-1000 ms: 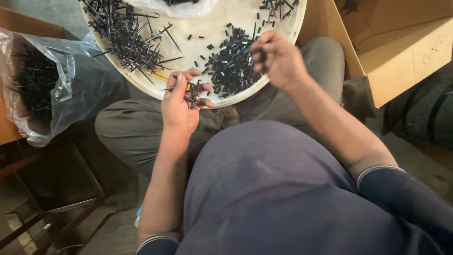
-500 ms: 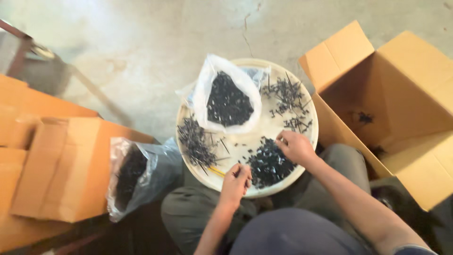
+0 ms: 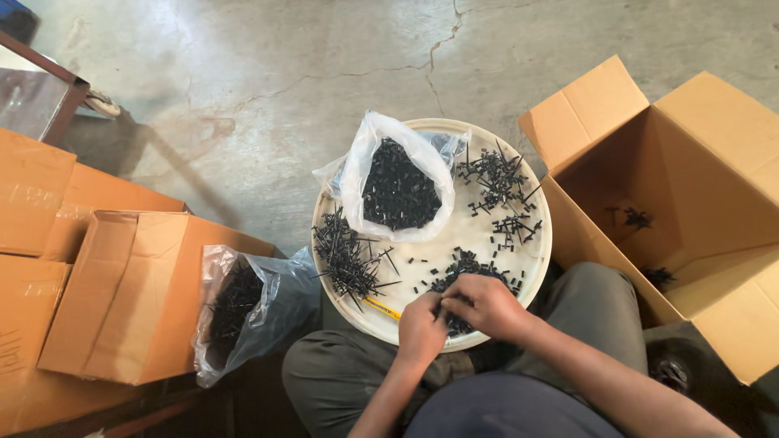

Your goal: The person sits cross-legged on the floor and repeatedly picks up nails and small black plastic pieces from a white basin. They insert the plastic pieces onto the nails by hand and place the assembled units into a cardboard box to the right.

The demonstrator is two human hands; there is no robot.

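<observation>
Fingers of both hands meet over a heap of small black pieces at the 6 o'clock edge of a round white tray. The left hand has its fingertips drawn together, pinched on one or more of the pieces; exactly what sits in that grip is too small to make out. The right hand curls over the same heap, its fingers bent down into the pieces, and whether that grip is clamped on anything I cannot tell. The two hands touch at the fingertips.

On the tray, at 9 o'clock from the hands' heap, lies a tangle of long thin black pins, with a yellow pencil-like stick at the tray's rim just beside it. At 12 o'clock an open clear plastic bag holds a mass of short black parts. At 2 o'clock more black bits lie scattered.

The tray rests on the person's lap, over grey trousers. At 9 o'clock of the tray a second plastic bag of black parts sits on the floor against closed cardboard boxes. At 3 o'clock an open cardboard box holds a few black pieces. The concrete floor is cracked.
</observation>
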